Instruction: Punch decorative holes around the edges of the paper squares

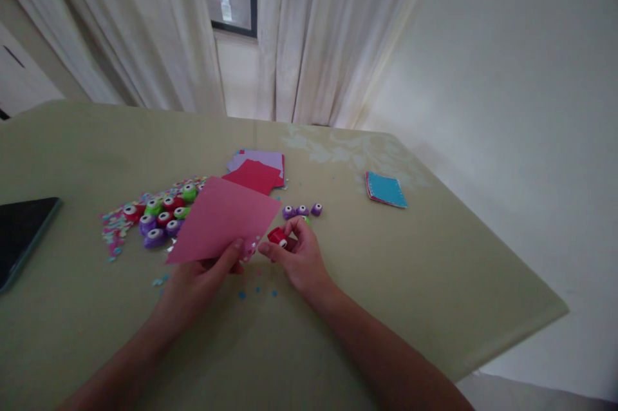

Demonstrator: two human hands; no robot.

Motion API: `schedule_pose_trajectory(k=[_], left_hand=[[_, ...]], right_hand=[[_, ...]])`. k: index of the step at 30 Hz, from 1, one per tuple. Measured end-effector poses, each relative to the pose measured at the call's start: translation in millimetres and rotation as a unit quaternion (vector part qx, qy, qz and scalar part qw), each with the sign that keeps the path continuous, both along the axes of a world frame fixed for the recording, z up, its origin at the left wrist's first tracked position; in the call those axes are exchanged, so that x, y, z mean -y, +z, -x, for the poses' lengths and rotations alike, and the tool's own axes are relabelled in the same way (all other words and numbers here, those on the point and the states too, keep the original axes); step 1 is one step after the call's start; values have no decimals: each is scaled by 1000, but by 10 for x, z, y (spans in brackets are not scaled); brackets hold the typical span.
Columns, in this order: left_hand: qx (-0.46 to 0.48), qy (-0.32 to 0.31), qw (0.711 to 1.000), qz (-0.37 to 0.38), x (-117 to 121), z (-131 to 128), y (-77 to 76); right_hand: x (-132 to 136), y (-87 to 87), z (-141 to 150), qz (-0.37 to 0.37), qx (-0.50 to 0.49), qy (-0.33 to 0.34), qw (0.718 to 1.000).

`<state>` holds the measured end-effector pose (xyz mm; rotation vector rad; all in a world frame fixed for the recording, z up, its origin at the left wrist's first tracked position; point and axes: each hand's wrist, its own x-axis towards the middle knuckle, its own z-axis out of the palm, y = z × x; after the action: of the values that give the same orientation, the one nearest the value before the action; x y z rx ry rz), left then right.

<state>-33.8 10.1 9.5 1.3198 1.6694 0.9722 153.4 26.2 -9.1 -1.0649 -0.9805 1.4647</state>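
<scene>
My left hand [207, 276] grips a square sheet of pink paper [224, 214] by its lower edge, thumb on top. Small shaped holes show along the edge beside the thumb. Between the thumb and fingers of my right hand [302, 256] is a small red craft punch [277, 237], just right of the paper's punched edge and apart from it. Beyond that hand stand several purple craft punches [302, 210], with a green one partly hidden by my fingers. More red, green and purple punches [164, 218] cluster left of the sheet, which covers some of them.
Paper confetti [116, 230] lies heaped around the left cluster, with blue bits near my hands. Behind the sheet is a pile of red and lilac paper [255, 172]. A blue-topped paper stack [386, 190] lies at right. A dark tablet [24, 230] rests at the table's left.
</scene>
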Motion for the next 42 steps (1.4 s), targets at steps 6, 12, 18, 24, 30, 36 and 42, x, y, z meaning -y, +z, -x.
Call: schedule_pose_trajectory(k=[6,12,18,24,30,36,42], left_hand=[[-9,-19,1000,-11,23,10,-43],[-26,-30,999,-20,30,10,-75],[-22,-38,998,-38,36,18,-80],[-44,-34,998,-29,57,35,-145],[-75,-34,996,-18,63,34,-174],[-104,-64,991,-45,67,16,-87],[-116,-69,990,-39,69,4,-45]], right_hand=[[7,-6,3,1,19,7,1000],[51,10,21,-14,29,13,999],[79,15,29,-31,24,3,999],[73,11,24,-35,43,1,998],[78,42,24,-32,46,-11,998],[76,31,23,-29,31,-13,999],[59,34,4,-30,60,-11,998]])
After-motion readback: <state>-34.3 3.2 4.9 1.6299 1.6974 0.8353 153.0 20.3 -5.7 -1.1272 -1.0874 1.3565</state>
